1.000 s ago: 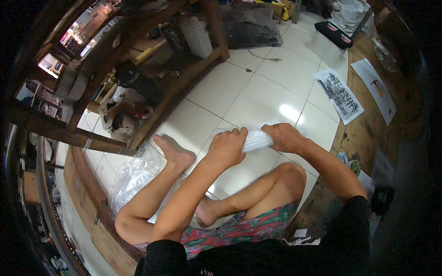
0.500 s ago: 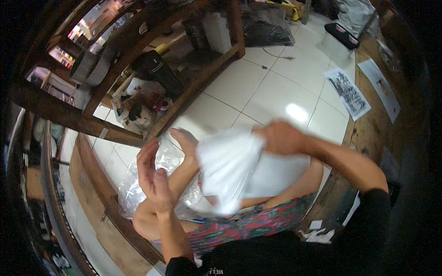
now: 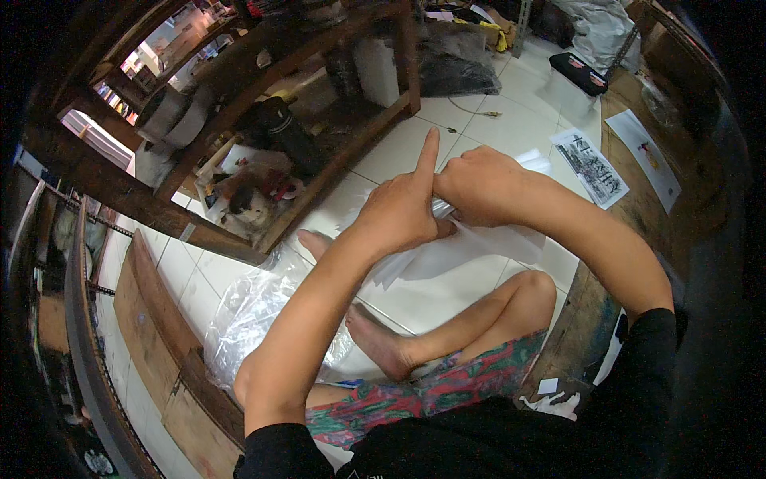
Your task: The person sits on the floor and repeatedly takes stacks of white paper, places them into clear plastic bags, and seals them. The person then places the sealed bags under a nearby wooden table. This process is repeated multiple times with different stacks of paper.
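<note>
In front of me, above the floor, both hands meet at a gathered whitish translucent plastic sheet or bag (image 3: 411, 265); I cannot tell which. My right hand (image 3: 480, 188) is closed in a fist round its bunched part. My left hand (image 3: 403, 206) grips the plastic just beside it, with the index finger stretched upward. Loose folds spread below the hands and out past the right wrist. By my left forearm lies a crumpled clear plastic bag (image 3: 251, 319) on the floor.
My bare foot (image 3: 383, 343) and bent leg lie below the hands. A dark wooden rack (image 3: 335, 172) with stored items stands at the far left. To the right are a wooden board (image 3: 634, 215), a printed sheet (image 3: 589, 168) and a second sheet (image 3: 645, 156). A cable (image 3: 471, 110) lies beyond.
My left hand has moved up and right from an open pose and now grips the plastic beside my right hand. The plastic, spread over my lap before, is raised farther away and gathered.
</note>
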`<state>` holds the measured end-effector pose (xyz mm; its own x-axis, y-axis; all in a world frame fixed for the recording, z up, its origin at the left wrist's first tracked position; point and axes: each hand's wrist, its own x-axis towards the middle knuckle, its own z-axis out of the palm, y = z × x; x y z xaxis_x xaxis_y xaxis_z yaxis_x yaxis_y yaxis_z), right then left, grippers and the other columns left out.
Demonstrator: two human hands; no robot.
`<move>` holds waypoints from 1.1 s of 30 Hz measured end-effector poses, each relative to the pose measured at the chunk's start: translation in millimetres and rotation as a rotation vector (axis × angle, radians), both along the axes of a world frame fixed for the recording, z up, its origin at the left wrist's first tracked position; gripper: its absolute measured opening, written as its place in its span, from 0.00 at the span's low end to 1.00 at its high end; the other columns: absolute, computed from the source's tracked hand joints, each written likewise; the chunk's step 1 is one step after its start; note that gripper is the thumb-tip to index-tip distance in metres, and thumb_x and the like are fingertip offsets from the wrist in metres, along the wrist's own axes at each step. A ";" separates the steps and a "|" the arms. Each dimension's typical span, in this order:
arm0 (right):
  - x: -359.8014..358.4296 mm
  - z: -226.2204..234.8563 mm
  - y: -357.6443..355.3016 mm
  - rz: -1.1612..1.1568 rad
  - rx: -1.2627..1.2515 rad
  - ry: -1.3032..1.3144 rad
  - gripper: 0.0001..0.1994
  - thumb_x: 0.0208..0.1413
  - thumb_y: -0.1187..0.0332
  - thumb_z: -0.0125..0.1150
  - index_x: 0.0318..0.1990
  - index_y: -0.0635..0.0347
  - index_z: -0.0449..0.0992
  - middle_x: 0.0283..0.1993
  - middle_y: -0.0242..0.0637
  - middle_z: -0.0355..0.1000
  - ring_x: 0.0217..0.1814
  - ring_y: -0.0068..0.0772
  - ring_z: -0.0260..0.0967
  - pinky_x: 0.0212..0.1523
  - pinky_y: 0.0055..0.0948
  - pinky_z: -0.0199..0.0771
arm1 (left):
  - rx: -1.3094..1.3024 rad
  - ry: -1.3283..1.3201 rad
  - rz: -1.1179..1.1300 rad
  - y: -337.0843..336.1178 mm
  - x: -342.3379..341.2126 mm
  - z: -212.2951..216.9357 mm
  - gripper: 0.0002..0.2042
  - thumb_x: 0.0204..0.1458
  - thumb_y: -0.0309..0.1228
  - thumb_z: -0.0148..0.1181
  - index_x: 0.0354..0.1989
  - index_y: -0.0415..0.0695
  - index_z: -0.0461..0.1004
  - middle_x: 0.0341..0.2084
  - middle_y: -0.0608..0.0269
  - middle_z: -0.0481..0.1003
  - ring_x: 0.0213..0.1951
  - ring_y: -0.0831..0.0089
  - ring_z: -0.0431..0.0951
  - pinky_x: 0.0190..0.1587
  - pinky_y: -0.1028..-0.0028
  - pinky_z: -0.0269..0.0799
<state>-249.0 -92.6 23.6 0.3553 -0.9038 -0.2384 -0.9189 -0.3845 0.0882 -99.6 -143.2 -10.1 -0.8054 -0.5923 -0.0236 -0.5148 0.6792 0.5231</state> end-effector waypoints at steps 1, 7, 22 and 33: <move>-1.5 2.5 1.4 -0.010 0.001 0.015 0.11 0.42 0.69 0.64 0.35 0.63 0.78 0.33 0.48 0.77 0.38 0.47 0.76 0.40 0.41 0.75 | 0.009 -0.007 -0.020 -3.3 -3.8 -1.2 0.57 0.34 0.34 0.70 0.69 0.40 0.32 0.38 0.36 0.75 0.41 0.42 0.76 0.49 0.56 0.69; -20.4 2.9 5.2 -0.051 -0.169 -0.023 0.13 0.44 0.70 0.63 0.40 0.60 0.76 0.35 0.47 0.77 0.39 0.47 0.77 0.39 0.42 0.76 | -0.035 -0.060 0.031 -10.4 -26.0 8.8 0.53 0.34 0.33 0.68 0.69 0.39 0.38 0.39 0.38 0.75 0.45 0.44 0.75 0.51 0.57 0.68; -63.0 -234.8 91.6 -0.878 -0.411 -2.089 0.43 0.54 0.52 0.64 0.68 0.64 0.45 0.68 0.50 0.51 0.69 0.42 0.51 0.66 0.39 0.54 | 0.630 0.284 0.201 -8.1 10.6 54.1 0.26 0.37 0.32 0.63 0.47 0.31 0.71 0.34 0.54 0.77 0.34 0.70 0.77 0.42 0.71 0.73; -7.9 -167.1 78.7 -0.884 0.241 -3.021 0.40 0.57 0.37 0.47 0.64 0.64 0.57 0.58 0.48 0.64 0.59 0.41 0.63 0.59 0.38 0.64 | 1.090 0.570 0.500 -1.5 65.1 -22.6 0.31 0.38 0.28 0.64 0.54 0.29 0.65 0.40 0.50 0.74 0.39 0.63 0.77 0.47 0.69 0.73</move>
